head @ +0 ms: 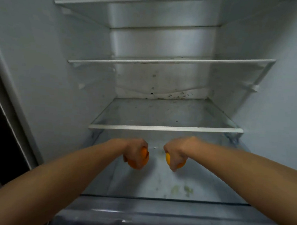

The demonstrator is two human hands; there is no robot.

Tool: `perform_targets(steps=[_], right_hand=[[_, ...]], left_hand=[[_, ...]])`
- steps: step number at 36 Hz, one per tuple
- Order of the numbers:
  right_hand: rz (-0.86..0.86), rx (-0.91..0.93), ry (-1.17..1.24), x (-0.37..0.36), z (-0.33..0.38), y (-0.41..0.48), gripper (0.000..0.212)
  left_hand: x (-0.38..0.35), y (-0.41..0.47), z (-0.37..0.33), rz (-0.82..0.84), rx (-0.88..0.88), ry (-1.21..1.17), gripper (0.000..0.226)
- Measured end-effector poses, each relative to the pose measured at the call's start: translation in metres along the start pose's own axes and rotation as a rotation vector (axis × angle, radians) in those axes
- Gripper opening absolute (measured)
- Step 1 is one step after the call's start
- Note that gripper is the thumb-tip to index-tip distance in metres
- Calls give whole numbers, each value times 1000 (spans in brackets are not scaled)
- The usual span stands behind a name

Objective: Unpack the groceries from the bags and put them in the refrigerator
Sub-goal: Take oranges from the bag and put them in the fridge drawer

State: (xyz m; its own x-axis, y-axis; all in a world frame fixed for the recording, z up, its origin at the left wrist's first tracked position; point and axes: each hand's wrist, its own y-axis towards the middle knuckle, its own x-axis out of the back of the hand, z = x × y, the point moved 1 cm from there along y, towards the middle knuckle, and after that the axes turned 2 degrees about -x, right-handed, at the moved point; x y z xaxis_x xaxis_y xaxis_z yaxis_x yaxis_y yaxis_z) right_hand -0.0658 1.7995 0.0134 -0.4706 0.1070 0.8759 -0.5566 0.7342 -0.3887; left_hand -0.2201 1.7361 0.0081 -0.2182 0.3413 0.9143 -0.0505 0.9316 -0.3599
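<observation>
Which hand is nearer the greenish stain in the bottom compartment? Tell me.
Right. The right hand hangs almost directly above the stain; the left hand is farther to its left.

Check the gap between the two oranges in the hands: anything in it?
Nothing. Head view: the left orange, gripped by the left hand, and the right orange, gripped by the right hand, are apart; only bare pale compartment floor shows between.

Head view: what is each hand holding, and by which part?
The left hand grips the left orange from above, fingers curled over its top; the right hand grips the right orange the same way.
</observation>
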Motion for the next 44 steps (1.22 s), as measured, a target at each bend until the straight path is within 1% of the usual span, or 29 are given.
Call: perform_targets(steps=[3, 6, 8, 11, 13, 16, 20, 24, 28, 31, 34, 37, 39, 44], right_hand=[[0, 24, 8, -8, -2, 11, 51], [-6, 48, 22, -14, -4, 16, 55], [-22, 41, 34, -14, -5, 17, 60], [-59, 19, 19, -13, -5, 16, 67], [-89, -2, -1, -11, -6, 13, 71], [-97, -51, 13, -5, -11, 3, 77], [-74, -81, 54, 2, -16, -18, 67], [-120, -81, 86, 3, -16, -41, 69], [-170, -52, 96, 10, -13, -62, 65], [-250, -17, 89, 21, -7, -79, 63], [-349, 39, 93, 33, 0, -95, 58], [-521, 87, 40, 44, 10, -113, 52], [-643, 130, 27, 51, 18, -125, 48], [-871, 284, 77, 53, 45, -154, 39]], left_hand=[[-5, 11, 1, 28, 24, -76, 54], [-11, 18, 5, 35, 24, -102, 52], [-12, 20, 9, 12, 32, -115, 59], [-11, 23, 18, -43, 55, -58, 76], [-8, 23, 24, -98, 54, 14, 80], [-2, 21, 31, -165, 38, 115, 74], [3, 11, 33, -182, 50, 211, 66], [8, -3, 29, -205, 54, 279, 64], [17, -29, 16, -221, 50, 357, 59], [22, -54, 7, -247, 67, 431, 49], [25, -82, 0, -307, 95, 454, 41], [25, -113, -8, -407, 135, 496, 33], [21, -136, -14, -475, 167, 518, 32], [-9, -207, -26, -660, 239, 510, 27]])
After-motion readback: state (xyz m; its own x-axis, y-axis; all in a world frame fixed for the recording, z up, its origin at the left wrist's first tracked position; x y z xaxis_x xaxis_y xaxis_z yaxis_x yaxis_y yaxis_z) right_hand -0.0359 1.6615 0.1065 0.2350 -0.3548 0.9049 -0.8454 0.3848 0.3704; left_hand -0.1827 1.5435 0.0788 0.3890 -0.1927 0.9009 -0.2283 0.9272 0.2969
